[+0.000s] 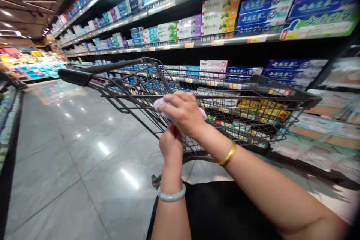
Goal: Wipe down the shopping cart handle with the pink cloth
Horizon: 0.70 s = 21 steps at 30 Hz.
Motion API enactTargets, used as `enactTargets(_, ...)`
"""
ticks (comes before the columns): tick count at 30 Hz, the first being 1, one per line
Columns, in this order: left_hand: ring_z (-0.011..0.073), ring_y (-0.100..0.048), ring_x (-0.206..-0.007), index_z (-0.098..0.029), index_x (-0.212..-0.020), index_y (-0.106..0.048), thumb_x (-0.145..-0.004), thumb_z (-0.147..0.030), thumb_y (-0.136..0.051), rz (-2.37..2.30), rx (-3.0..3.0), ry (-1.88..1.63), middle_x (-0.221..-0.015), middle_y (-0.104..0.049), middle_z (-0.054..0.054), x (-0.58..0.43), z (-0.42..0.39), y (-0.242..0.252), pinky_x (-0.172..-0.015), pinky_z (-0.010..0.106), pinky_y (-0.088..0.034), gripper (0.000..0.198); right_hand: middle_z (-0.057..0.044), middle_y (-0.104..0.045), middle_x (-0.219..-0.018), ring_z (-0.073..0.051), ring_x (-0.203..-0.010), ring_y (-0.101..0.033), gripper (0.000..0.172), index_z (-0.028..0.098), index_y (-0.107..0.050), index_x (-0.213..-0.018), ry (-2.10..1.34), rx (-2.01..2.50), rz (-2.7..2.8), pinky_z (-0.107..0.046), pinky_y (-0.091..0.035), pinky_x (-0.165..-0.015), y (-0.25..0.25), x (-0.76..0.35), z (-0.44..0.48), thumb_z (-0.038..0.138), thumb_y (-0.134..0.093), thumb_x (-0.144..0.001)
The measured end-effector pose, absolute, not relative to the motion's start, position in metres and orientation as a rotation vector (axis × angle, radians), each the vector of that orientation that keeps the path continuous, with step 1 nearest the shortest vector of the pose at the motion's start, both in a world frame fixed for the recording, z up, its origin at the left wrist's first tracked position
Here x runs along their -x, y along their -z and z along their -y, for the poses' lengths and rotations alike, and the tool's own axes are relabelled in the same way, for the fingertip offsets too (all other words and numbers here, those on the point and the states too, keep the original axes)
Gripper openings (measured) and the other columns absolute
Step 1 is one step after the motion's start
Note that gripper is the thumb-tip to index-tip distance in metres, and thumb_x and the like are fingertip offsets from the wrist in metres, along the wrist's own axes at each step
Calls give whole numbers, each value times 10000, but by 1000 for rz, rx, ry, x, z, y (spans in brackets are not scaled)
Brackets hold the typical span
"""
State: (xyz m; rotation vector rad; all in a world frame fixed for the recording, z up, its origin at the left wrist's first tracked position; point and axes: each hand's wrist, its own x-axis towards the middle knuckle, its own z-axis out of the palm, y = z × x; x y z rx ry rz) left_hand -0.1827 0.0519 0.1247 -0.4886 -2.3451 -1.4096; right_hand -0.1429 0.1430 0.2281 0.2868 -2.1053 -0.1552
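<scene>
My right hand (184, 111) is closed over a small pale pink, soft-looking thing (159, 104), pressing it from above near the wire wall of a shopping cart (225, 116). My left hand (170, 144) sits just beneath, fingers curled up under the same pink thing. A gold bangle is on my right wrist and a pale green bangle on my left. The cart holds yellow packs (263, 109) and other goods. Its black handle (75, 76) points to the left.
Long shelves of toothpaste boxes (264, 11) run along the right side of the aisle. A glossy grey tiled floor (70, 150) stretches to the left toward brightly lit displays (28, 63). More shelf edges line the far left.
</scene>
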Motion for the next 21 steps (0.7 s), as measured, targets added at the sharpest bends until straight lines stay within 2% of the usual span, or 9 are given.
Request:
enactTargets(3,166,-653,-741,-235,-958,-705,-1024,-344,-486,2258,449,1461,-776,-702,16,183,-37,-132,-710,288,-457,253,-11,-653,-1330,-232,-1206,-468,235,339,-675,-1232,132,-217,2078,-390,-344,-994,-212,139,-156,334,-545,-1036)
enactTargets(6,166,-649,-729,-224,-1001,-647,-1028,-427,-433,2152,337,1529,-842,-717,24,186,-28,-135,-688,279,-440,296,5,-695,-1257,-223,-1156,-486,202,319,-689,-1158,222,-361,2105,-388,-350,-958,-193,132,-164,335,-521,-1048)
enactTargets(8,160,-652,-737,-220,-1040,-596,-1003,-443,-470,2094,283,1578,-904,-716,30,188,-27,-134,-683,270,-452,259,10,-708,-1224,-218,-1145,-491,208,308,-694,-1122,257,-420,2134,-385,-355,-944,-192,131,-163,350,-501,-1056)
enactTargets(11,154,-644,-729,-222,-1050,-549,-960,-422,-539,2052,256,1631,-906,-696,24,192,-32,-131,-673,262,-457,219,8,-678,-1301,-220,-1207,-475,241,331,-682,-1194,228,-362,2147,-391,-357,-966,-213,139,-151,356,-481,-1063)
enactTargets(15,166,-645,-743,-226,-1033,-526,-947,-487,-561,2044,229,1671,-887,-686,26,195,-36,-127,-668,270,-457,278,31,-644,-1371,-209,-1255,-460,294,326,-669,-1235,223,-324,2105,-389,-353,-995,-247,159,-129,341,-413,-1090)
enactTargets(18,165,-643,-680,-216,-1081,-527,-968,-492,-513,2079,210,1693,-837,-687,16,200,-35,-125,-631,269,-451,298,28,-650,-1363,-215,-1228,-476,290,287,-657,-1250,314,-401,2130,-387,-359,-969,-245,162,-126,323,-417,-1091)
enactTargets(21,183,-649,-694,-216,-1050,-593,-913,-419,-611,2190,215,1642,-828,-706,18,206,-32,-122,-601,265,-408,245,19,-680,-1286,-212,-1153,-504,251,285,-665,-1218,381,-529,2142,-380,-362,-921,-230,152,-138,318,-461,-1075)
